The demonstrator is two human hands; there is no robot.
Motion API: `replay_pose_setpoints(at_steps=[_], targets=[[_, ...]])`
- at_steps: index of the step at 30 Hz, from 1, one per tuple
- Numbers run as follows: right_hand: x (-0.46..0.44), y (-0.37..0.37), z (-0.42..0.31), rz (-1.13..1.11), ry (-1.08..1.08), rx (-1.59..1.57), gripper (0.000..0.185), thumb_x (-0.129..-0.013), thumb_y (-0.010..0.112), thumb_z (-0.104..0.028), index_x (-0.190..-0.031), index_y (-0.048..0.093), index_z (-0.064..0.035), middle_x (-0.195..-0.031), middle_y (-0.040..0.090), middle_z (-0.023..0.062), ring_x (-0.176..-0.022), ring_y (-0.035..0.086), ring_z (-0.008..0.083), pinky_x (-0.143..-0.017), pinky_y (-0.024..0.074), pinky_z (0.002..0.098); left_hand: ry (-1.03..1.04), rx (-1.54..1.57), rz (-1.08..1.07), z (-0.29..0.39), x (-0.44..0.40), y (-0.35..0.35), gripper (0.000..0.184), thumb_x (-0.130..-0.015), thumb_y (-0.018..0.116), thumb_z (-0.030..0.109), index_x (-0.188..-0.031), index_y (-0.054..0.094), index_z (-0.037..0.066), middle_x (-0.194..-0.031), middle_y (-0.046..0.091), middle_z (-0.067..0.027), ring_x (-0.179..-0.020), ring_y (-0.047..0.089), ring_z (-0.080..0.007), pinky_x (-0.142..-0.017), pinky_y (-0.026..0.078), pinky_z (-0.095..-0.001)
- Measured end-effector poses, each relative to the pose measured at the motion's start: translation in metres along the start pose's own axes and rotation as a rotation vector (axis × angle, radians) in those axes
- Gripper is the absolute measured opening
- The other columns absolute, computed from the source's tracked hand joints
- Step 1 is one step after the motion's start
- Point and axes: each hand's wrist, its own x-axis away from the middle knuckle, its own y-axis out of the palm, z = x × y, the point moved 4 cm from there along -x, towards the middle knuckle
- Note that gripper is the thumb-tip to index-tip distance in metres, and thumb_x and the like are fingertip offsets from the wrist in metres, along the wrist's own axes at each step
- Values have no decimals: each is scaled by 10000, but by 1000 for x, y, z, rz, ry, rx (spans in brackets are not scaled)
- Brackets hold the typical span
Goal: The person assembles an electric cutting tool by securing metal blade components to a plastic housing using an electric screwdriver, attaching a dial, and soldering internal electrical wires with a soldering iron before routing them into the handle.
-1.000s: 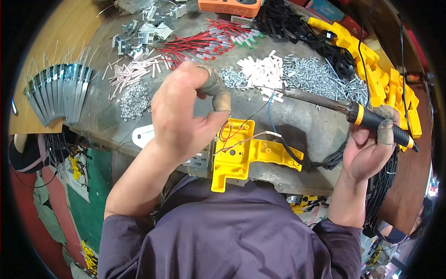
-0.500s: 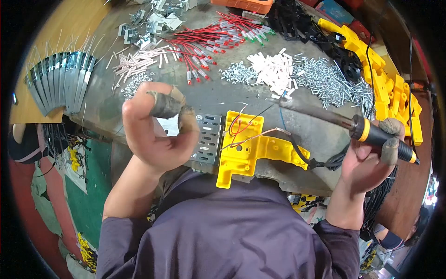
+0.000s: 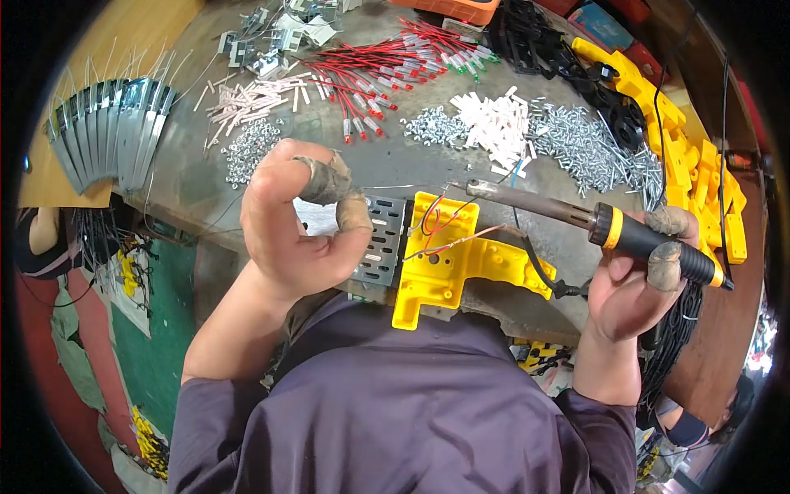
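Observation:
My right hand, with wrapped thumb and fingertip, grips a soldering iron by its black handle with yellow rings. The iron's tip points left, beside the thin wires above a yellow plastic housing. My left hand, its fingertips also wrapped, is closed in a pinch. A thin silvery strand, which looks like solder wire, runs from that pinch toward the iron's tip. Fixed to the housing's left side is a slotted metal plate. Red and dark wires rise from inside the housing.
Behind my hands lie heaps of screws, white strips, nuts and red-wired indicator lamps. Curved metal blades fan out at left. More yellow housings are stacked at right. A black cord crosses near the housing.
The soldering iron has moved left and slightly down, its tip now nearer the wires. My left hand has shifted right, and the strand from its pinch now reaches the iron's tip area.

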Motion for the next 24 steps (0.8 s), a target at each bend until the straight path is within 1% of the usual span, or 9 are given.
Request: replay_pose_setpoints(at_steps=[4,6,9,13,15,17,22,24], targets=[[0,1,0,0,1,-24,412,-823,652,-294,-1062,472,-11,-787,478,36,-467,412,64,-437,368,182,-2,-12,0,0,-1,-1,460,-565,619,-133,-956,406,-17,-719,523,-118,-652,571,-262,-531,448,-325],[1,1,0,-41,14,-23,414,-825,652,-293,-1065,471,-9,-780,480,37,-465,417,62,-432,365,183,8,-16,-7,1,-2,0,459,-565,620,-134,-954,406,-18,-720,523,-117,-653,571,-262,-532,448,-325],[2,1,1,-40,16,-41,414,-825,653,-296,-1061,471,-9,-774,481,38,-463,421,61,-430,365,181,-8,36,-18,0,-1,3,460,-566,620,-135,-955,405,-15,-717,521,-112,-645,565,-261,-533,447,-326],[2,2,1,-48,6,-45,409,-823,654,-296,-1054,472,-12,-772,476,33,-456,410,64,-433,364,188,3,32,10,0,1,3,466,-562,626,-131,-956,408,-9,-720,526,-113,-633,550,-256,-535,447,-331],[2,0,1,10,16,-5,421,-814,664,-315,-1043,476,-16,-768,466,23,-453,400,67,-435,359,195,13,40,25,0,1,2,474,-556,631,-125,-958,410,-7,-727,531,-116,-630,546,-256,-536,448,-334],[3,0,1,23,22,-6,426,-807,668,-325,-1036,479,-19,-764,461,18,-452,393,67,-436,354,197,-20,42,-30,2,-1,4,488,-541,642,-113,-960,415,-9,-741,542,-126,-631,548,-259,-542,450,-341],[5,-1,1,38,18,17,436,-791,674,-346,-1021,486,-26,-758,448,6,-443,375,65,-436,341,196,-19,22,-12,1,0,5,472,-532,647,-102,-932,419,0,-745,547,-124,-623,550,-259,-525,444,-329],[5,1,0,-22,5,-13,357,-838,650,-322,-1043,530,-56,-647,486,20,-449,395,69,-559,454,261,-19,23,-8,0,2,5,461,-533,647,-101,-920,419,3,-746,547,-122,-618,550,-259,-518,440,-325]])
